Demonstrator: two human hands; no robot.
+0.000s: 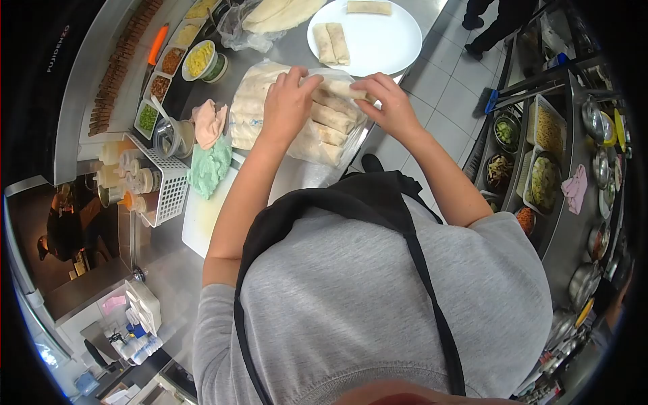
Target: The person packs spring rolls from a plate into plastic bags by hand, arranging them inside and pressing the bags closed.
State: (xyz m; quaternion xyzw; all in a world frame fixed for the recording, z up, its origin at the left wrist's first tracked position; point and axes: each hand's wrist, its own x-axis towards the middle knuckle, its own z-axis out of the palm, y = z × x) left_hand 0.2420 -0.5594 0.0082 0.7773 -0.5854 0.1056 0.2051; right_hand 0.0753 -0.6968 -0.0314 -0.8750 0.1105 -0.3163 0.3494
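Several pale rolled wraps (331, 117) lie side by side in a clear plastic bag (322, 150) on the metal counter. My left hand (291, 101) is over the bag, its fingers curled at the plastic near one end of the uppermost roll. At that roll's other end, my right hand (386, 101) pinches the wrap (343, 88) between thumb and fingers. Just beyond, a white oval plate (398, 40) holds two wraps (331, 44) side by side and a single wrap (368, 7) near its far rim.
Flatbreads (283, 12) lie at the back. To the left are a bowl of yellow pieces (200, 59), small topping trays (146, 116), a green cloth (210, 169) and a white basket of bottles (169, 196). A cutting board (202, 219) lies nearer. Food containers (545, 179) line the right-hand counter; a person's legs (491, 30) show beyond.
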